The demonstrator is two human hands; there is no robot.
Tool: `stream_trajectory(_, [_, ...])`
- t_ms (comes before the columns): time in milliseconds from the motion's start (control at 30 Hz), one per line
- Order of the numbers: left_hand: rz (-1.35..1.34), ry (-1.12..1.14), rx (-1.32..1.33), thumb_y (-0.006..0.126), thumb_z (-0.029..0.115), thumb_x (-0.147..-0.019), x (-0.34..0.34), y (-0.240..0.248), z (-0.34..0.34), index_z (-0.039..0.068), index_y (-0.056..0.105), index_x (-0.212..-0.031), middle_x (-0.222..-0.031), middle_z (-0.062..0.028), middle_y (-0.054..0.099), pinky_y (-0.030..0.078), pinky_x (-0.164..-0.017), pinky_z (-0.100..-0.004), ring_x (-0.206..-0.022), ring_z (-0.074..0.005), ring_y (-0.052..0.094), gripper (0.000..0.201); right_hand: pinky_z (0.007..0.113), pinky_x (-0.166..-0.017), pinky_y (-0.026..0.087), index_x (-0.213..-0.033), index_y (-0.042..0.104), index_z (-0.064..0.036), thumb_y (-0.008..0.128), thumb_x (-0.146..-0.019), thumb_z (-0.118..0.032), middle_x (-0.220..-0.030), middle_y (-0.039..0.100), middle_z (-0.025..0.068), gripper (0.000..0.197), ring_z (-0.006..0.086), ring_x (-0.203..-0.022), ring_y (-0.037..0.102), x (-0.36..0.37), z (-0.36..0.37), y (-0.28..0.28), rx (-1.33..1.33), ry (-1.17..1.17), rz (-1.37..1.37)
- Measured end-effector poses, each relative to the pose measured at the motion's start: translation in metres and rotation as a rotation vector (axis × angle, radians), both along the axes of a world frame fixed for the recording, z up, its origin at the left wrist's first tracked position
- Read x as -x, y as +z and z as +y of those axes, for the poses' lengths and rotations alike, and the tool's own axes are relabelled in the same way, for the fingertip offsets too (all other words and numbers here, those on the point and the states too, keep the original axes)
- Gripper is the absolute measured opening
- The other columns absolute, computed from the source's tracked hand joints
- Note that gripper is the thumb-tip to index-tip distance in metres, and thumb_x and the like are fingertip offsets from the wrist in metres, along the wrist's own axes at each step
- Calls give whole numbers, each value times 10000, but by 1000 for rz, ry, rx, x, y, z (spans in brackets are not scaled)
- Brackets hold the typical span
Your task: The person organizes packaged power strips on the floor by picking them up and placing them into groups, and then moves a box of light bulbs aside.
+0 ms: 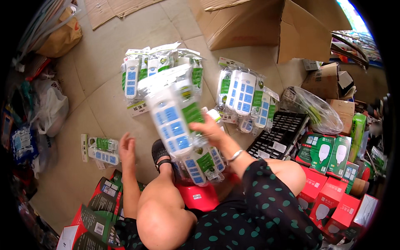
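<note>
In the middle, my right hand (209,128) grips the side of a packaged power strip (170,121), white with blue sockets, in a clear bag with a green label. The strip is raised above the floor and slightly smeared by motion. My left hand (128,148) is empty, its fingers stretched out and apart from the held strip. Beside it on the floor lies a smaller bagged power strip (105,156). Several more bagged strips (202,164) lie between my legs, over a red plastic surface (200,196) partly hidden by them.
Farther off lie two piles of bagged power strips, one left (131,79) and one right (243,92). A large open cardboard box (246,25) stands at the back. A black slotted tray (280,132) and red and green bulb boxes (318,152) crowd the right; more boxes (98,208) are lower left.
</note>
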State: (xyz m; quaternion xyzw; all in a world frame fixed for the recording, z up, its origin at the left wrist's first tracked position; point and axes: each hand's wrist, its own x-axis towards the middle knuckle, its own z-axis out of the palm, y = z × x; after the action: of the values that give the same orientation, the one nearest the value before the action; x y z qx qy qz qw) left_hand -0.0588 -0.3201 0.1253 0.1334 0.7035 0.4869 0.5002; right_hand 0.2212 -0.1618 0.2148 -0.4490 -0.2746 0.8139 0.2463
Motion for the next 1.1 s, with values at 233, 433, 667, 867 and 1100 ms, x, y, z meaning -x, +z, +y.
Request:
stream_trajectory(233, [837, 331, 623, 758, 225, -762, 61, -99, -92, -59, 417, -1298, -1254, -156, 505, 413, -949, -368, -1088, -286, 516, 696, 372, -837, 549, -1193, 531, -22, 640, -842, -123, -1109, 628, 105, 381, 220, -952, 643, -188, 55, 23, -197, -432, -245])
stream_trajectory(433, [253, 702, 601, 838, 198, -652, 84, -123, -135, -24, 238, -1353, -1311, -159, 453, 456, -909, -428, -1112, -288, 507, 949, 363, -833, 507, -1193, 531, 9, 636, -845, -82, -1103, 622, 122, 375, 233, -942, 623, -332, 34, -76, 6, -596, -476])
stream_trajectory(667, [-81, 740, 514, 784, 164, -707, 78, -98, -97, 183, 469, -1158, -1009, -3, 581, 492, -600, -318, -822, -170, 565, 550, 365, -855, 461, -1240, 511, 40, 681, -772, -107, -1105, 613, 156, 519, 246, -977, 583, -332, 17, -105, -415, -321, -1800])
stream_trajectory(867, [-378, 737, 138, 704, 159, -803, 65, -73, -91, 167, 525, -1095, -937, 24, 590, 497, -575, -270, -746, -117, 564, 343, 344, -967, 394, -1218, 536, 13, 605, -850, -70, -1214, 558, 103, 384, 221, -1132, 511, -223, 70, -66, -1104, -314, -1330])
stream_trajectory(1100, [-488, 325, -100, 682, 191, -817, 6, -18, -59, 102, 541, -1118, -939, -1, 610, 537, -649, -280, -760, -117, 600, 345, 299, -835, 479, -1187, 568, -98, 640, -815, -56, -1057, 599, 51, 382, 156, -968, 565, 16, 27, -21, -769, 219, -421])
